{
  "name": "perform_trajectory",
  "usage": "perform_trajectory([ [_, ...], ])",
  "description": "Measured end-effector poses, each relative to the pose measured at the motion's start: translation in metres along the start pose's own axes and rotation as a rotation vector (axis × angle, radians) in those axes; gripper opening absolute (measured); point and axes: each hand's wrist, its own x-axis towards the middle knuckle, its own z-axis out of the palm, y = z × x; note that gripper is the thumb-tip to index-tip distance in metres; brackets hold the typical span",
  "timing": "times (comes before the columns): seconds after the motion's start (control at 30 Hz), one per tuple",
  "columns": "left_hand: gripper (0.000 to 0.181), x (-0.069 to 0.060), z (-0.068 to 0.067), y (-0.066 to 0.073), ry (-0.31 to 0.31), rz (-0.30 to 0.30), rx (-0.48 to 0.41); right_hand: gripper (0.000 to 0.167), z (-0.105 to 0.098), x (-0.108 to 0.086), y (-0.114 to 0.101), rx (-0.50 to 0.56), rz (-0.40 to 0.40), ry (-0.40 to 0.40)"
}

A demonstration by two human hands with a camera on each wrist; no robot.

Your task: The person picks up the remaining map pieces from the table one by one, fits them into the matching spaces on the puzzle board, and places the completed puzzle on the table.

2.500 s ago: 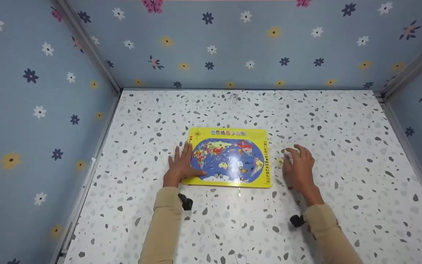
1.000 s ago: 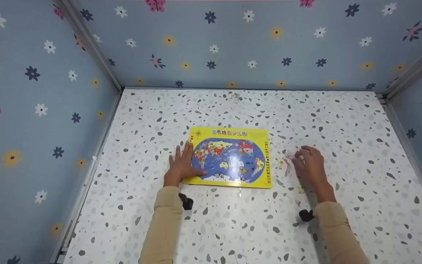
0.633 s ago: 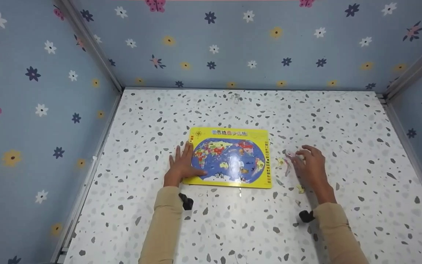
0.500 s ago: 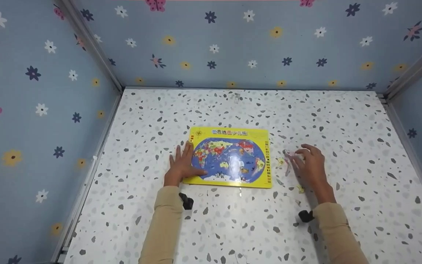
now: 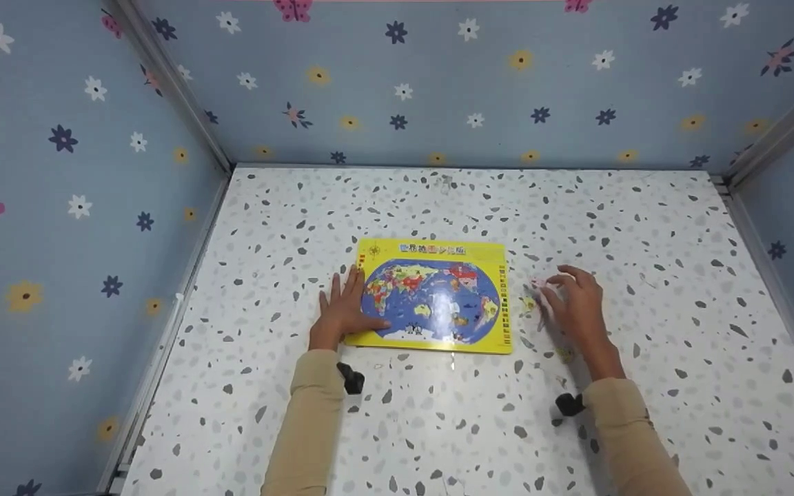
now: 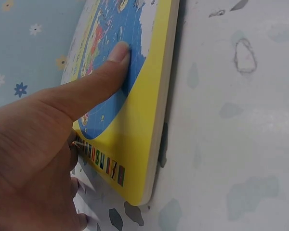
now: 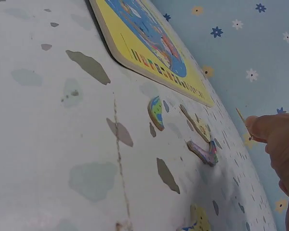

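Note:
A yellow-bordered world map board [image 5: 431,348] lies flat on the speckled table. My left hand [image 5: 339,315] rests spread at its left edge, with the thumb [image 6: 94,86] lying on the printed map in the left wrist view. To the right of the board, my right hand [image 5: 579,310] pinches a small pinkish piece [image 5: 538,283] between thumb and finger. Edge-on, that piece [image 7: 242,119] looks like a thin strip above the table in the right wrist view. Below it lie a blue-green piece [image 7: 155,113], a pale yellow piece [image 7: 197,123] and a purple piece [image 7: 203,154].
Another yellow piece [image 7: 200,217] shows at the bottom of the right wrist view. The speckled table [image 5: 452,427] is bordered by flower-patterned blue panels [image 5: 438,83] at the back and both sides. A dark device [image 5: 351,379] is by the left wrist, with a similar one [image 5: 568,405] by the right.
From over the loose pieces, my right hand first shifted right. In the last half second it has moved slightly left and away from me with the pinkish piece. My left hand has stayed put.

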Motion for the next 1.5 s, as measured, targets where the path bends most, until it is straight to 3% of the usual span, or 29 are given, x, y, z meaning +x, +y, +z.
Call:
perform_trajectory([
  [0.27, 0.121, -0.002, -0.001, 0.002, 0.003, -0.006, -0.017, 0.020, 0.005, 0.004, -0.017, -0.008, 0.092, -0.065],
  [0.7, 0.121, 0.002, 0.003, -0.003, 0.003, 0.008, -0.021, 0.018, 0.015, 0.011, -0.032, -0.006, -0.053, -0.017],
  [0.9, 0.122, 0.002, 0.002, -0.003, -0.003, 0.000, -0.032, 0.018, 0.019, 0.014, -0.038, 0.015, -0.041, -0.050],
  [1.13, 0.122, 0.004, 0.003, -0.005, -0.009, -0.004, -0.033, 0.019, 0.026, 0.017, -0.043, 0.020, -0.089, -0.060],
  [1.5, 0.123, 0.004, 0.002, -0.002, -0.006, -0.023, -0.015, 0.021, 0.037, 0.020, -0.053, 0.011, -0.061, -0.131],
])
